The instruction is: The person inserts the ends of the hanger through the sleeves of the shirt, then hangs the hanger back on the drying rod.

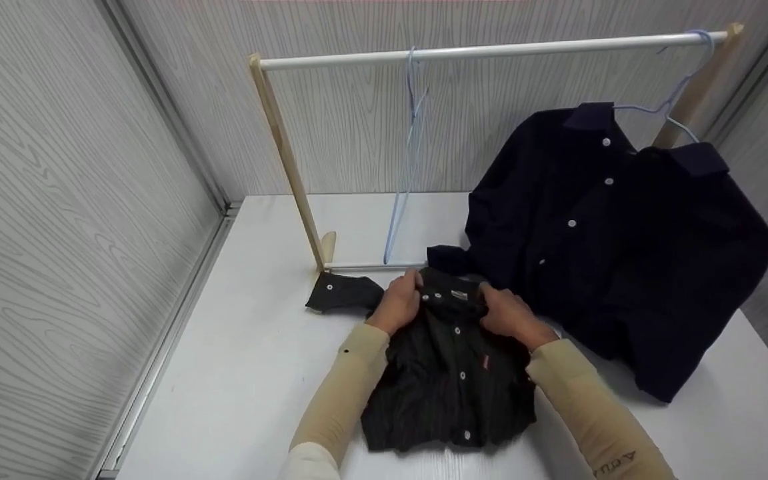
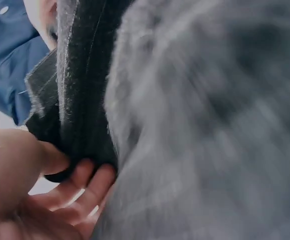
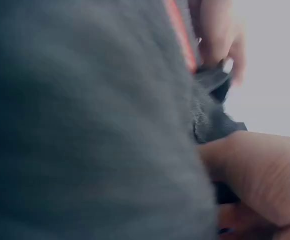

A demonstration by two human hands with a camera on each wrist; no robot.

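A small black button-up shirt (image 1: 427,393) lies front up on the white table, its collar toward the rack and one sleeve (image 1: 347,293) out to the left. My left hand (image 1: 399,303) pinches the left side of its collar. On the opposite side, my right hand (image 1: 507,312) grips the collar near the shoulder. In the left wrist view, the thumb and fingers of the left hand (image 2: 60,190) close on the dark collar fabric (image 2: 85,120). Blurred shirt cloth (image 3: 95,125) fills much of the right wrist view, hiding part of the right hand (image 3: 265,175).
Behind the shirt stands a clothes rack with a white rail (image 1: 491,51) and wooden posts (image 1: 287,160). A light blue hanger (image 1: 394,227) hangs from the rail. To the right, a larger navy shirt (image 1: 557,193) hangs on another hanger (image 1: 681,87), reaching the table beside my right arm.
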